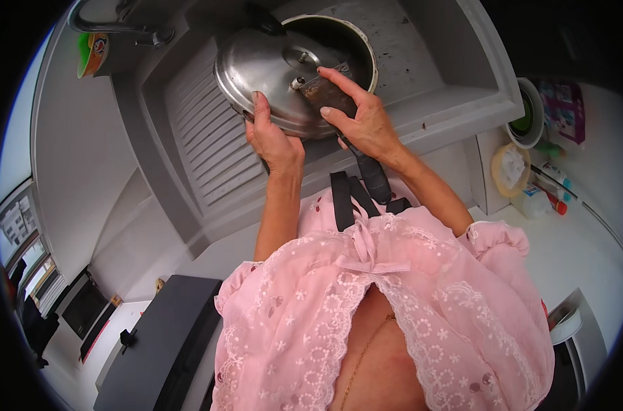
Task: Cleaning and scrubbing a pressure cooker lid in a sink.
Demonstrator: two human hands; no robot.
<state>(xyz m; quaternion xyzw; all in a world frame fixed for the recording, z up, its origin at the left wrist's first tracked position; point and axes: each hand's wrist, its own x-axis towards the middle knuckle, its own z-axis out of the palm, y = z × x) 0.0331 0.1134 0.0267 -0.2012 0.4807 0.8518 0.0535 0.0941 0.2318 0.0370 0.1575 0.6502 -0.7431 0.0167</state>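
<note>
My left hand (274, 138) grips the near-left rim of a round stainless-steel pressure cooker lid (249, 61), thumb on top and fingers underneath. The lid is held over the left part of a pot (374, 67) with a worn pale rim, which sits in a grey sink (411, 56). Two small metal valve fittings rise from the lid. My right hand (365, 118) holds a flat, brown-stained piece (329, 95) between thumb and fingers, against the lid's near-right side. A dark handle (373, 177) extends below it towards my body; where the two join is partly hidden.
A ribbed drainboard (213, 138) lies left of the pot, and a faucet (157, 36) is at upper left beside a green and orange holder (93, 54). Bowls (532, 115), a purple pouch (563, 110) and several bottles stand at right. Black straps (342, 200) hang before me.
</note>
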